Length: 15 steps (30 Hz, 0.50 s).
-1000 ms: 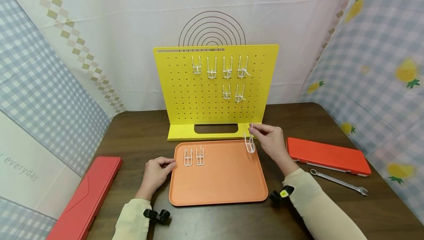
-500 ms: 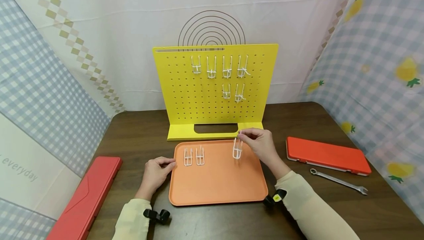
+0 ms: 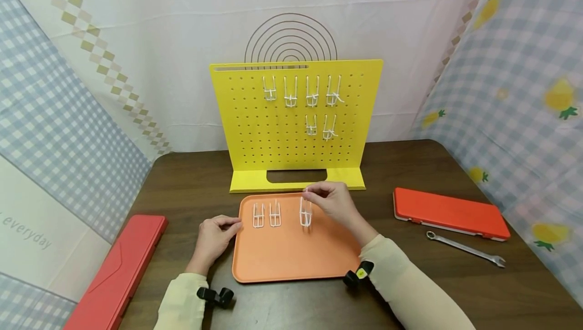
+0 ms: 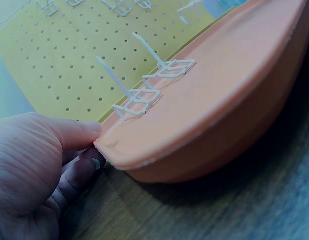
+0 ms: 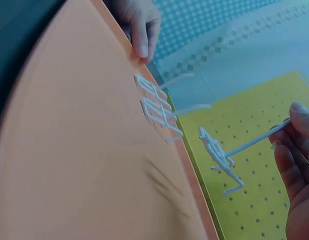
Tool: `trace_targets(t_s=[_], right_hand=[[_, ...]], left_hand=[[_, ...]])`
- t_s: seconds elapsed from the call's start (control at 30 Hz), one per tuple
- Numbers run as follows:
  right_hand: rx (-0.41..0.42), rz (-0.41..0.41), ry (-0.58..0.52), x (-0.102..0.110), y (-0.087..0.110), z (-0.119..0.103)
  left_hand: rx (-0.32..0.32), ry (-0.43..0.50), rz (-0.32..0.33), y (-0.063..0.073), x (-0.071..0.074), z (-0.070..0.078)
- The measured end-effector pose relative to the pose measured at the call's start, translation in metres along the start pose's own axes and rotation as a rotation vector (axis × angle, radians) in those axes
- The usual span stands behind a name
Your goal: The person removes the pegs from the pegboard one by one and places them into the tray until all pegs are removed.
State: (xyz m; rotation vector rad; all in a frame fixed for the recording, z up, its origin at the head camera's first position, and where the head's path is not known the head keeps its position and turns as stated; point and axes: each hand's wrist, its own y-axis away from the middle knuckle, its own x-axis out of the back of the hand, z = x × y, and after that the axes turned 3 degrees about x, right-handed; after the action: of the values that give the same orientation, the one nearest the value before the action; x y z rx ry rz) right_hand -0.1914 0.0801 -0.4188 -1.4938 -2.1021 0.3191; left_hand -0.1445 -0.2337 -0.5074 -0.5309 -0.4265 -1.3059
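Note:
My right hand (image 3: 334, 202) pinches a white wire pegboard hook (image 5: 217, 150) by the end of its prong, above the orange tray (image 3: 291, 259). In the right wrist view its shadow falls on the tray. My left hand (image 3: 215, 239) grips the tray's left rim between thumb and fingers, as the left wrist view shows (image 4: 77, 145). Two more white hooks lie side by side on the tray near its back left, a left hook (image 3: 258, 216) and a right hook (image 3: 275, 214), prongs pointing up.
Behind the tray stands a yellow pegboard (image 3: 273, 142) with several white hooks hung in two rows, the upper one longer. A red case (image 3: 451, 212) and a combination wrench (image 3: 465, 249) lie on the right. Another red case (image 3: 120, 269) lies on the left of the dark wooden table (image 3: 186, 178).
My right hand has carried the hook leftward and slightly nearer, from the tray's back right corner toward the two hooks on it. The left hand has stayed at the rim.

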Motion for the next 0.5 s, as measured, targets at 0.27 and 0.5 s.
trace_targets(t_s=[0.27,0.5], right_hand=[[-0.058,-0.058,-0.041,-0.021,-0.004,0.003],[-0.112,-0.052,-0.044,-0.028,0.003,0.011]], left_hand=[[-0.007,0.007,0.006,-0.002,0.0,0.0],[-0.014,0.009,0.001,0.0,0.001,0.0]])
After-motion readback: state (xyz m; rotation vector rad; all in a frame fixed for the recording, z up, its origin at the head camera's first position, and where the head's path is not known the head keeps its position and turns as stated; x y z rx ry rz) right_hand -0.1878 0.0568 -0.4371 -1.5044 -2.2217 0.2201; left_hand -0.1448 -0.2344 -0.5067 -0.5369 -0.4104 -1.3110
